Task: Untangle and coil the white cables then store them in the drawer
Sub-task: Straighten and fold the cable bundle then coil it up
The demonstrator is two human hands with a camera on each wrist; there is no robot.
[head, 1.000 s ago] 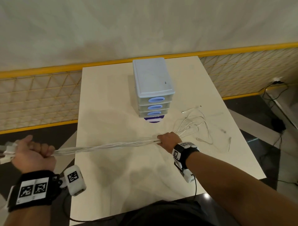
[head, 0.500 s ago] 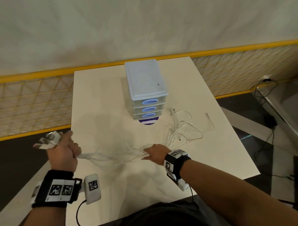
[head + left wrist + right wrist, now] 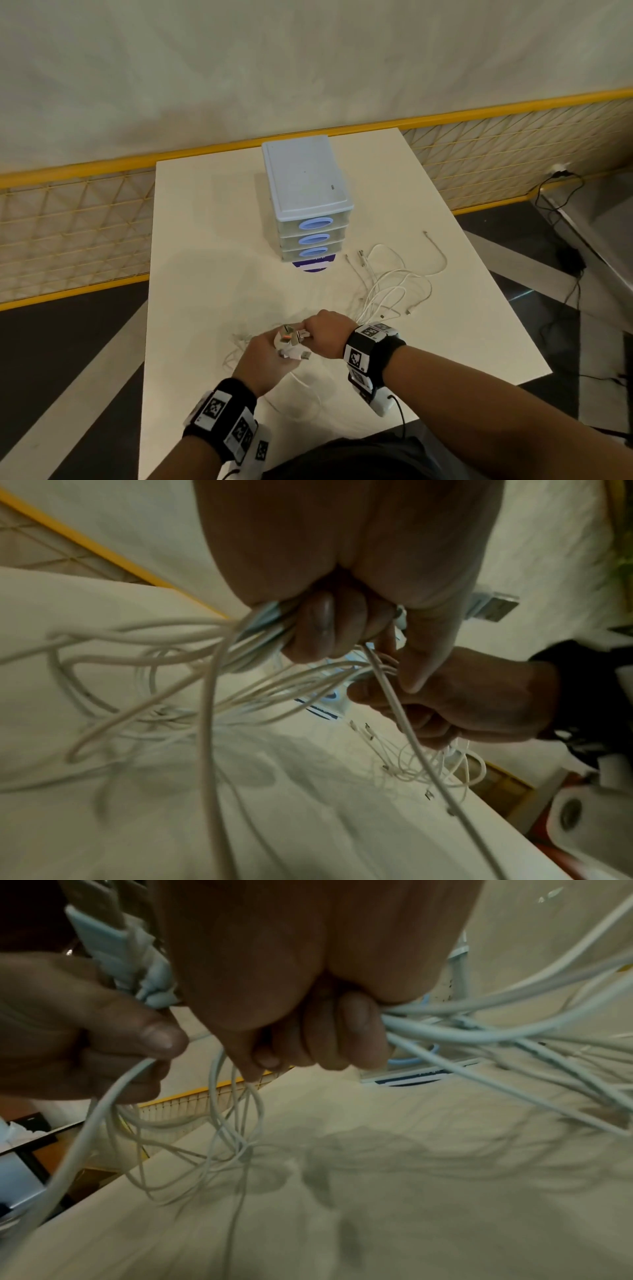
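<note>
A bundle of white cables runs across the near part of the table. My left hand grips the plug ends of the bundle in a fist, and the left wrist view shows its fingers curled round the cables. My right hand sits right beside it, fist closed round the same cables. Slack loops hang below both hands, and loose ends fan out on the table to the right. The small blue-topped drawer unit stands mid-table with all three drawers pushed in.
The white table has bare surface to the left of the drawers and a near edge close to my body. A yellow mesh fence runs behind it. Black cords lie on the dark floor at right.
My left hand has swung in from far off the table's left edge to meet my right hand. The cable bundle, stretched taut before, now hangs in slack loops.
</note>
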